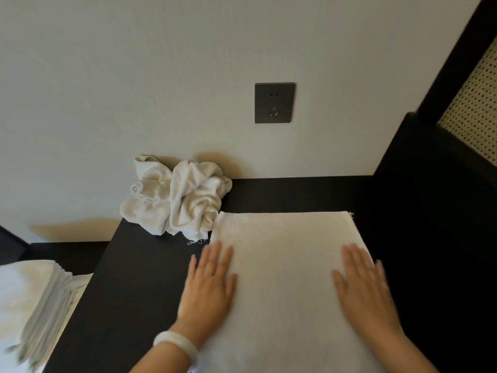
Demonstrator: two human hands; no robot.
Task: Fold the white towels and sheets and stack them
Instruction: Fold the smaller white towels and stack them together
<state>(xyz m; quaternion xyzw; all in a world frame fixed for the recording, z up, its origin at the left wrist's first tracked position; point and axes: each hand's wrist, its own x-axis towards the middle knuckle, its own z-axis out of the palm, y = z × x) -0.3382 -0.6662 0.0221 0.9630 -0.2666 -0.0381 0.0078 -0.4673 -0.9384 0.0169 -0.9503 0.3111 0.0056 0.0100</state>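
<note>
On the dark table [129,278], toward 6 o'clock in the view, a white towel [285,265] lies flat. Both hands press down on it with straight fingers, pinching nothing: the left hand [208,286] on its left edge, the right hand [363,286] near its right edge. This looks like smoothing before a fold. Next, the hands need to grab one edge and bring it over evenly. A crumpled pile [177,197] waits at 11 o'clock, just beside the towel's corner. A folded stack [32,297] sits at 8 o'clock, well apart.
</note>
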